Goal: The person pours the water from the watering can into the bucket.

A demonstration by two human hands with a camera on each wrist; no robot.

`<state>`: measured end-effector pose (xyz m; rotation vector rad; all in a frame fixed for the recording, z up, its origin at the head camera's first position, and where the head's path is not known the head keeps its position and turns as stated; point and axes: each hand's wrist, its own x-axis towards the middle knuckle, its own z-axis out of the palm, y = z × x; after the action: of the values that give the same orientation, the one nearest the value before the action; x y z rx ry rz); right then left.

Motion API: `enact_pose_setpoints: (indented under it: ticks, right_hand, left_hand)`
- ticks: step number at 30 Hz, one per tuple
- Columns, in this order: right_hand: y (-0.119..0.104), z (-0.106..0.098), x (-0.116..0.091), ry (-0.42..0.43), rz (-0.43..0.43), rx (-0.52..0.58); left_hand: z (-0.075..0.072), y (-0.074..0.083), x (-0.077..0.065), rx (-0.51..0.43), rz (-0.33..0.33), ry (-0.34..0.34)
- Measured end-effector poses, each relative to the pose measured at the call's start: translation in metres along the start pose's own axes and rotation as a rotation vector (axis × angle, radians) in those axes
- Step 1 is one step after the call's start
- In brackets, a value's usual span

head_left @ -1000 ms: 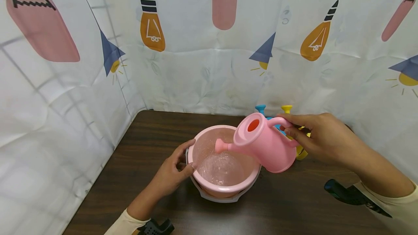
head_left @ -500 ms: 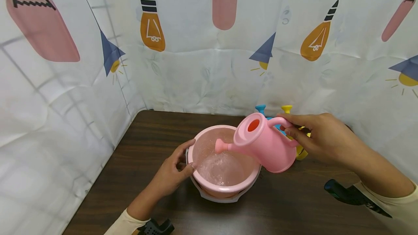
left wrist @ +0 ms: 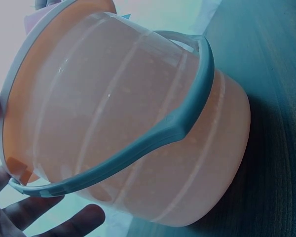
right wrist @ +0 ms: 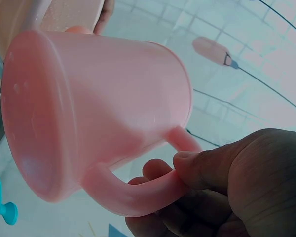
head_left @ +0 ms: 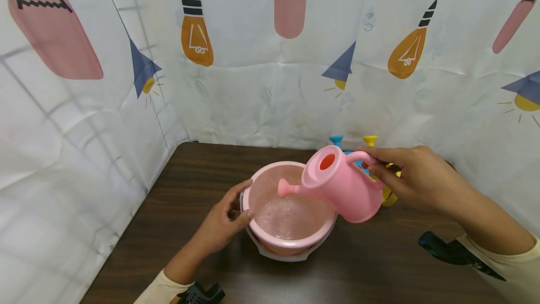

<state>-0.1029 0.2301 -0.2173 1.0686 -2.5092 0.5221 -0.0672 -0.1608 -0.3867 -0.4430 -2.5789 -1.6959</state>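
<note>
My right hand (head_left: 415, 177) grips the handle of a pink watering can (head_left: 348, 186), fingers curled round it as the right wrist view shows. The can is tilted left, its spout over the mouth of a pink bucket (head_left: 291, 244). Rippled water with bubbles lies inside the bucket. On the bucket's left side my left hand (head_left: 223, 222) holds the rim between thumb and fingers. In the left wrist view the bucket's carry handle (left wrist: 175, 126) hangs down along its ribbed wall, and some fingers (left wrist: 79, 222) spread below it.
Behind the pink can stand a blue watering can (head_left: 336, 140) and a yellow watering can (head_left: 389, 198), both partly hidden. The dark wooden table (head_left: 202, 168) meets a white printed curtain (head_left: 253, 97) at the back and left.
The water's surface in the bucket ripples differently from frame to frame. Both hands, the pink watering can and the bucket stay in place.
</note>
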Motion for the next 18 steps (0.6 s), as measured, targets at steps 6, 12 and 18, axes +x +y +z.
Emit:
enact_pose_setpoints:
  ticks: [6, 12, 18]
  right_hand:
    - [0.0000, -0.0004, 0.0000, 0.002, -0.003, 0.004]
    - [0.0006, -0.0006, 0.0002, 0.008, -0.008, 0.001]
    - [-0.0006, -0.0003, -0.0002, 0.006, -0.005, -0.004]
  left_hand:
    - [-0.0001, 0.0001, 0.0002, -0.002, -0.002, -0.004]
    - [-0.0003, -0.0001, 0.0000, -0.008, 0.006, -0.002]
    - [-0.0002, -0.0005, -0.0002, -0.015, 0.012, -0.002]
